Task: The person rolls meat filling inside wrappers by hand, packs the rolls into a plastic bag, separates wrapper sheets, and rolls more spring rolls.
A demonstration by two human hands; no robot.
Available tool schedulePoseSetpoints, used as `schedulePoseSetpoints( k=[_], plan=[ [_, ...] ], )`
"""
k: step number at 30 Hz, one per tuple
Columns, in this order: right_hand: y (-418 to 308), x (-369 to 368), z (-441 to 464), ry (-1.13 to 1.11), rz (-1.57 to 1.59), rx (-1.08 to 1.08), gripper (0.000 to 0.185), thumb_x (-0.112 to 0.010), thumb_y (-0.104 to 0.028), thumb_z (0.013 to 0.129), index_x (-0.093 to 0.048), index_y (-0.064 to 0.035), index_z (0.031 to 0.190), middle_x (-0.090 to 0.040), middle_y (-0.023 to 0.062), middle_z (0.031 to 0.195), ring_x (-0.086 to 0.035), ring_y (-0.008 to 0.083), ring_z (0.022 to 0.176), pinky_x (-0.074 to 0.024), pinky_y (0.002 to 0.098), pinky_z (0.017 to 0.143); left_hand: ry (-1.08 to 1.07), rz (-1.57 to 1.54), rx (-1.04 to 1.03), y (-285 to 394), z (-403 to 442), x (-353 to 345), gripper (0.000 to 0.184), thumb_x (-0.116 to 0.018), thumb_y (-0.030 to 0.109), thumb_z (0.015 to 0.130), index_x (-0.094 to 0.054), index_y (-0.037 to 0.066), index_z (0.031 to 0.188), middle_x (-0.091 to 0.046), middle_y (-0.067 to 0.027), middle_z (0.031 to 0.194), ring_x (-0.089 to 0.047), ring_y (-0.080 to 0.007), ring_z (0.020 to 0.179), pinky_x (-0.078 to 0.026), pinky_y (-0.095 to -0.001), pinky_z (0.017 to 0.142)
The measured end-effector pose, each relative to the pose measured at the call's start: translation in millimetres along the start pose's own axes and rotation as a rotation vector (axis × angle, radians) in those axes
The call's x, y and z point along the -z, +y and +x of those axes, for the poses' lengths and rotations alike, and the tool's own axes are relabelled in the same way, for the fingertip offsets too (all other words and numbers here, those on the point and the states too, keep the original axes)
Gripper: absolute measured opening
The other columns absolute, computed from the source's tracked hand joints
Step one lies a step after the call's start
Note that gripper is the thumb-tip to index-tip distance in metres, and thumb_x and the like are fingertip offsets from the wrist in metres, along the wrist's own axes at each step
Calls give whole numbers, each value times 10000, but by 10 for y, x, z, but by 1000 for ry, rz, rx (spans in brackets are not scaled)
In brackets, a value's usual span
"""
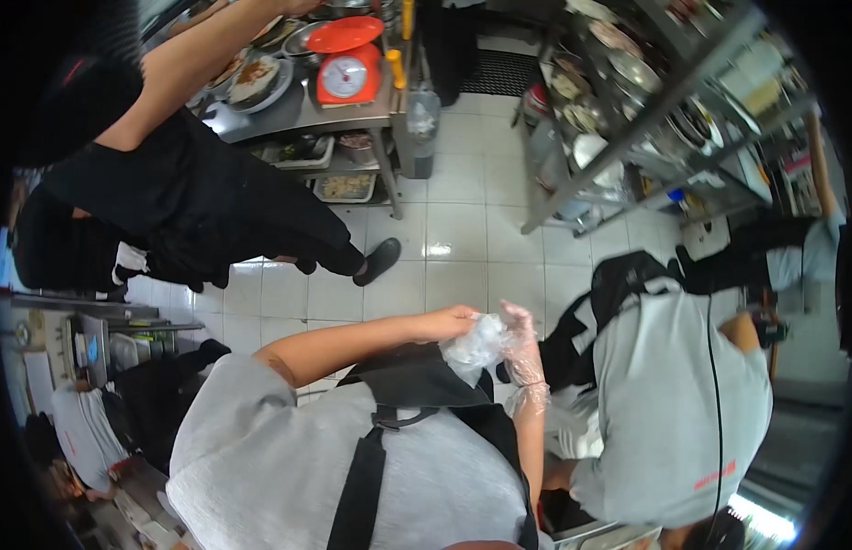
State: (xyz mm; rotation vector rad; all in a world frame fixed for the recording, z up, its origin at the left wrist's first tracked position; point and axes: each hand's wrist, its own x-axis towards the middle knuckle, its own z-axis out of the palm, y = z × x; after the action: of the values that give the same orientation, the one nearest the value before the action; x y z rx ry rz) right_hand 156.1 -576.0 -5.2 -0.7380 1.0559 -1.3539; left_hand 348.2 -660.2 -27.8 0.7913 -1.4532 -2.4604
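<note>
Your left hand (452, 323) grips crumpled plastic (479, 350) beside your right hand (521, 345), whose grip I can't tell, likely for easy reach.

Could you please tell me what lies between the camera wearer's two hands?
In the head view, crumpled clear plastic lies between the left hand and the plastic-gloved right hand.

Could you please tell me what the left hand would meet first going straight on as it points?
The left hand would first meet the crumpled clear plastic it is touching; the gloved right hand seems next beyond, though depth is unclear.
</note>
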Motion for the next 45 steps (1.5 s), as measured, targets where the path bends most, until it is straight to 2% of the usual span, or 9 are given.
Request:
schedulePoseSetpoints(
  k=[2,6,11,13,15,24,37,42,45],
  plan=[
    [-7,-213,450,-163,-63,-247,597,-838,-94,724,-556,-72,1250,-632,24,1127,-614,172,1001,-529,340,865,65,166,-234,205,-66,412,279,-587,84,902,-655,35,1168,-654,-45,1104,-598,-166,1013,-479,-307,888],
    [303,-108,1579,-265,75,-425,504,-783,-176,836,-556,-92,1278,-629,15,1161,-616,156,1014,-538,321,846,1064,1016,-466,1206,-536,932,531,-719,104,740,-600,100,1258,-534,-97,1267,-442,-308,1246,-333,-420,1081],
    [914,784,4066,375,-32,-144,364,-661,-171,935,-553,-87,1273,-640,51,1150,-628,193,1020,-540,339,756,2304,1216,-1060,2565,-1875,1001,267,-585,67,908,-597,-2,1166,-587,-132,1115,-588,-243,1076,-456,-389,999],
    [715,518,4826,505,-95,80,481,-772,-262,847,-580,-24,1218,-683,91,1072,-661,240,834,-526,358,670,2343,1444,-1766,3121,-2337,722,202,-534,109,931,-611,7,1086,-619,-125,1012,-619,-242,1010,-495,-379,935],
    [883,377,5721,551,-402,4,545,-790,-279,811,-573,11,1218,-685,98,1078,-663,244,845,-536,362,706,2155,1905,-1913,3427,-2411,390,201,-529,113,938,-607,10,1092,-615,-119,1017,-616,-237,1006,-493,-374,930],
    [1411,-859,7597,-391,-1060,-598,901,-775,-427,776,-348,-127,1511,-380,163,1491,-529,375,1162,-499,503,866,2418,2515,-829,3116,-1519,-340,197,-506,134,971,-587,26,1115,-601,-91,1040,-601,-211,988,-487,-353,907],
    [2130,-1881,6164,-1181,-1425,-998,487,-723,-333,810,-417,-151,1142,-406,80,1063,-493,263,819,-428,407,638,3133,2392,1338,2789,-68,-3068,192,-472,163,1020,-558,50,1149,-581,-52,1074,-580,-173,961,-479,-323,875],
    [2786,-2470,4843,-1502,-1523,-1183,343,-703,-297,823,-443,-161,1001,-416,48,898,-479,220,688,-400,370,551,3566,2269,1490,2401,43,-3733,191,-459,175,1038,-547,59,1162,-573,-36,1087,-572,-159,951,-476,-311,862],
    [3137,-2800,3877,-1695,-1548,-1273,269,-691,-275,831,-459,-167,916,-422,29,799,-470,194,609,-384,347,498,4242,1790,967,1522,-122,-3864,190,-451,182,1049,-540,64,1169,-569,-27,1095,-567,-150,945,-474,-304,855]
  ],
)
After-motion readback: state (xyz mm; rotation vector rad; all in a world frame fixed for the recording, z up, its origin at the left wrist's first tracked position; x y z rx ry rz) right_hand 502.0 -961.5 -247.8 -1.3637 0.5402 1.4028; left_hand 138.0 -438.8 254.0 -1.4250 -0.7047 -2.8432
